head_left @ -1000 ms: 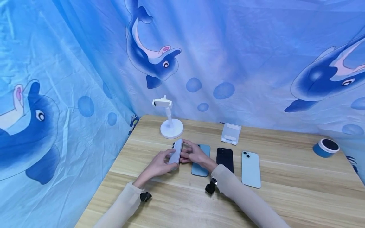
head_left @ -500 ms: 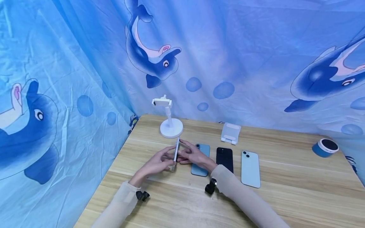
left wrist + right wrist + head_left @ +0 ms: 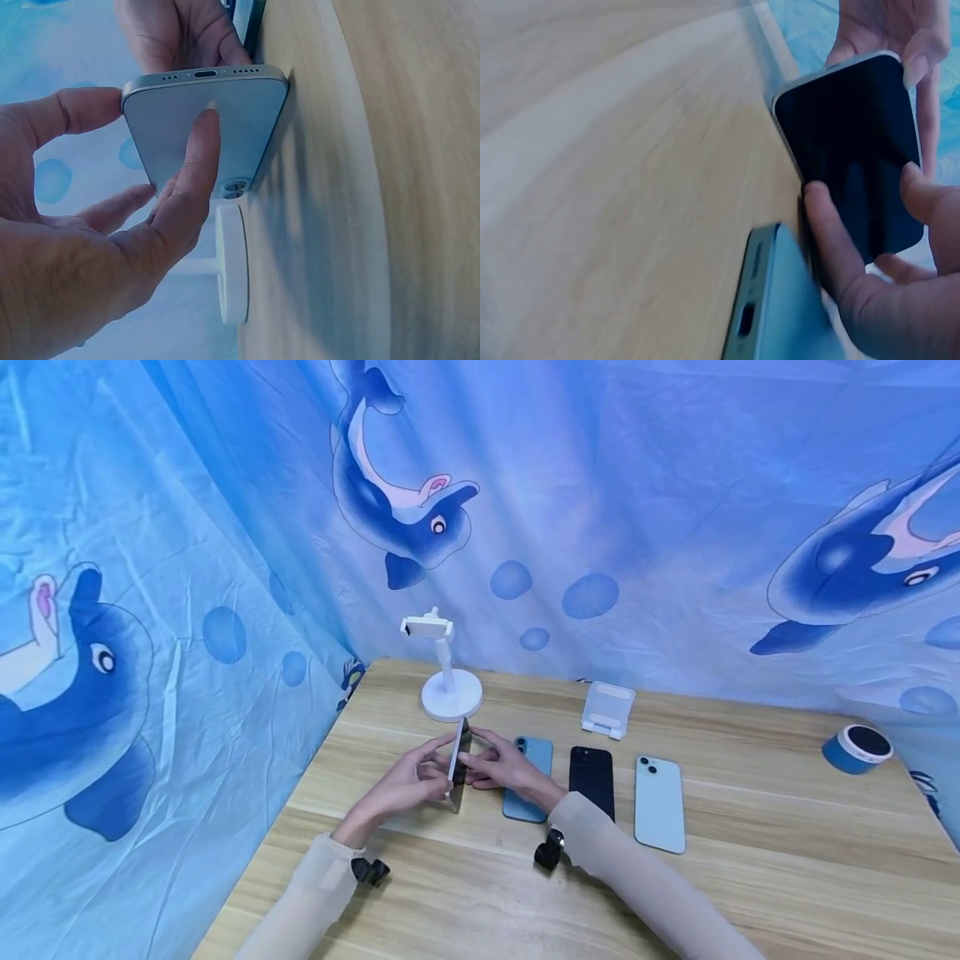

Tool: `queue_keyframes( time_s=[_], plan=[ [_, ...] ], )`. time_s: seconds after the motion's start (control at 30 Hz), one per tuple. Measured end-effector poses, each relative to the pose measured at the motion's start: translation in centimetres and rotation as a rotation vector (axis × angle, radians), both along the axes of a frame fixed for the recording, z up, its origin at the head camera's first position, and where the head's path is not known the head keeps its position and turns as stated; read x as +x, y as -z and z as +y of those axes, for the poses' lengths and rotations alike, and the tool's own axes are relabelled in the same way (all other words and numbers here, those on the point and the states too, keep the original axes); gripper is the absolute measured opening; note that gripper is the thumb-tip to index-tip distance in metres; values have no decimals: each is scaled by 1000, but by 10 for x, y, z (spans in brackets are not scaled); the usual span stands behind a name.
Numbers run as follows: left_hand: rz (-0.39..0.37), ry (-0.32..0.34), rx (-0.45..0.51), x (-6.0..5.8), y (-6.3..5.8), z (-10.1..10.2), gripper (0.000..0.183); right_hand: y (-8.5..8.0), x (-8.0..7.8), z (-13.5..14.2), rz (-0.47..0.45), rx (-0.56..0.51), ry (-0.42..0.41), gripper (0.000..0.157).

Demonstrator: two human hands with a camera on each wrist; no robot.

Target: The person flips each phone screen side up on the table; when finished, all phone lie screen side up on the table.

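Both hands hold a pale smartphone (image 3: 454, 768) on its long edge, close over the wooden table. The left hand (image 3: 408, 783) grips it from the left. In the left wrist view its thumb is at a bottom corner and a finger lies along the pale back (image 3: 161, 124), with two camera lenses at the far end. The right hand (image 3: 508, 765) holds it from the right. The right wrist view shows that hand's fingertips at the edges and on the dark screen (image 3: 847, 127). A blue smartphone (image 3: 525, 807) lies back up, partly under the right hand.
A white phone stand (image 3: 452, 697) with a round base is just beyond the hands. A flat foldable stand (image 3: 608, 706) lies farther right. A black smartphone (image 3: 591, 777) and a light blue smartphone (image 3: 660, 806) lie in a row. At the far right sits a blue-and-white round object (image 3: 855, 750).
The phone in the hands has turned from showing its pale back upward to standing on edge, its dark screen now facing right. The left hand has shifted slightly left.
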State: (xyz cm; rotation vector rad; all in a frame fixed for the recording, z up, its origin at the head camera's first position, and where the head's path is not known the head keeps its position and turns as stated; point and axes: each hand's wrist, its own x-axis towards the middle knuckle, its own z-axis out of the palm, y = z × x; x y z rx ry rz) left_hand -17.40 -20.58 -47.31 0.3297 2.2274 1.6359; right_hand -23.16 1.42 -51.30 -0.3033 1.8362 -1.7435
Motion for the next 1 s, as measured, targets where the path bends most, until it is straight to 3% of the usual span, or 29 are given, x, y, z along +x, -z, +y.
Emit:
queue_keyframes(
  time_s=[0.37, 0.6, 0.83, 1.0],
  plan=[
    [-43, -41, 45, -4, 2, -9, 81, -4, 1, -7, 50, 100, 44, 80],
    [-63, -34, 81, -6, 2, -16, 79, -4, 1, -9, 93, 132, 52, 85],
    [-76, -39, 74, -8, 4, -19, 80, -4, 2, -12, 146, 199, 103, 87],
    [-87, -71, 31, -8, 7, -21, 81, -4, 4, -13, 236, 285, 117, 89]
  ],
)
